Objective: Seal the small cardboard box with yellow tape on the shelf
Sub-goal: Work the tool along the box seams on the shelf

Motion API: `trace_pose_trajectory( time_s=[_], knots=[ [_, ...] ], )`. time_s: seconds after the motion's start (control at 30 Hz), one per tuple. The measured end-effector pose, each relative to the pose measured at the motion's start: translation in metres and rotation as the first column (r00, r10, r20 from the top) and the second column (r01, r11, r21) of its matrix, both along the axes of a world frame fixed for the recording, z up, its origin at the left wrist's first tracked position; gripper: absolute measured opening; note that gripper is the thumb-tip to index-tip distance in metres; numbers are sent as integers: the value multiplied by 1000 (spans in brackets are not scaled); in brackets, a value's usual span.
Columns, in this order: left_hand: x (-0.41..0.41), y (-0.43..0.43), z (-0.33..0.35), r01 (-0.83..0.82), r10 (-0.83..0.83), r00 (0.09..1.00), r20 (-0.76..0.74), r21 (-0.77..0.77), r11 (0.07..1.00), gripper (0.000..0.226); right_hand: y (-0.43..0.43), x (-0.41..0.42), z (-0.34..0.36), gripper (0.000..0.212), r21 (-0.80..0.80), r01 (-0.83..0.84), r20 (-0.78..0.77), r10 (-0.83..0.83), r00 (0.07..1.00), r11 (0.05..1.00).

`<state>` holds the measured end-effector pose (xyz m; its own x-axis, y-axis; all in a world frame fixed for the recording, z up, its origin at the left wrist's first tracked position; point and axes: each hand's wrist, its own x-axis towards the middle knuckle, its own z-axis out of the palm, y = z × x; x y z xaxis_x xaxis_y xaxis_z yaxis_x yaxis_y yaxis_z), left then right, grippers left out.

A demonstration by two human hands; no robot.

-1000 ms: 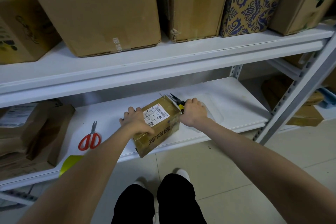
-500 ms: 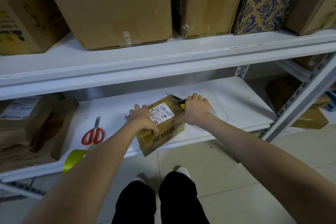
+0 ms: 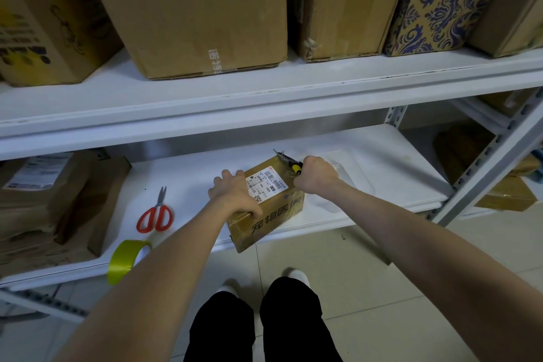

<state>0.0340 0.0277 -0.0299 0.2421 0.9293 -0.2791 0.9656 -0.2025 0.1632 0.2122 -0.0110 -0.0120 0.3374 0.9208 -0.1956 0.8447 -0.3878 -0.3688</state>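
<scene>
Nearest, the yellow tape roll (image 3: pixel 129 260) stood on edge at the front lip of the lower shelf (image 3: pixel 367 173), well apart from the work and untouched; the red scissors (image 3: pixel 155 216) lay flat just behind it. The small cardboard box (image 3: pixel 264 206) sat at the shelf front, one corner overhanging; the left grip (image 3: pixel 235 197) clasped its near left corner, thumb on the front face. The right grip (image 3: pixel 316 175) was clenched round a yellow-and-black-handled tool (image 3: pixel 293 166), its metal tip at the box's far corner. Judged: preparation in hand, with no yellow tape seen on the box; the next move called for setting the tool down and reaching left for the roll while steadying the box. Large cartons (image 3: pixel 191 9) occupied the upper shelf.
</scene>
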Motion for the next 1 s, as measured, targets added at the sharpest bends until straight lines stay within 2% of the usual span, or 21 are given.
trace_pose_trajectory(
  time_s=[0.1, 0.17, 0.23, 0.3, 0.37, 0.43, 0.63, 0.73, 0.8, 0.87, 0.93, 1.0],
  knots=[
    [1, 0, 1, 4, -4, 1000, 4, -8, 1000, 94, -3, -1, -1, 8, 16, 3, 10, -3, 1000, 1000],
    [1, 0, 2, 6, -6, 1000, 7, -11, 1000, 93, -6, 0, -4, 24, 37, -57, 183, 50, 982, 998],
    [2, 0, 3, 3, -2, 1000, 12, -8, 1000, 92, -6, 2, -9, 43, 69, -139, 364, 105, 926, 988],
    [2, 0, 3, 0, 0, 1000, 13, -5, 1000, 92, -6, 3, -11, 45, 87, -150, 385, 106, 917, 985],
    [3, -1, 3, -4, 4, 1000, 8, -2, 1000, 92, -7, 3, -10, 29, 105, -71, 209, 48, 977, 992],
    [4, -1, 4, -5, 5, 1000, -3, 1, 1000, 92, -8, 3, -11, 10, 92, 33, 6, -34, 999, 995],
    [4, -2, 5, -2, 2, 1000, -16, 1, 1000, 93, -13, 0, -15, 10, 86, 146, -243, -121, 962, 986],
    [4, -2, 4, -2, 2, 1000, -11, 3, 1000, 92, -13, 0, -17, 10, 65, 164, -292, -139, 946, 984],
    [5, -1, 4, -1, 1, 1000, -8, 2, 1000, 92, -14, 0, -16, 10, 85, 127, -203, -107, 973, 988],
    [5, 0, 3, -3, 3, 1000, -4, -2, 1000, 92, -14, 3, -17, 30, 119, -18, 96, 7, 995, 993],
    [5, 0, 3, -5, 5, 1000, -4, -6, 1000, 92, -14, 8, -18, 48, 135, -131, 315, 82, 946, 982],
    [5, 0, 3, -6, 6, 1000, -5, -10, 1000, 92, -14, 9, -20, 50, 148, -145, 341, 87, 936, 978]
  ],
)
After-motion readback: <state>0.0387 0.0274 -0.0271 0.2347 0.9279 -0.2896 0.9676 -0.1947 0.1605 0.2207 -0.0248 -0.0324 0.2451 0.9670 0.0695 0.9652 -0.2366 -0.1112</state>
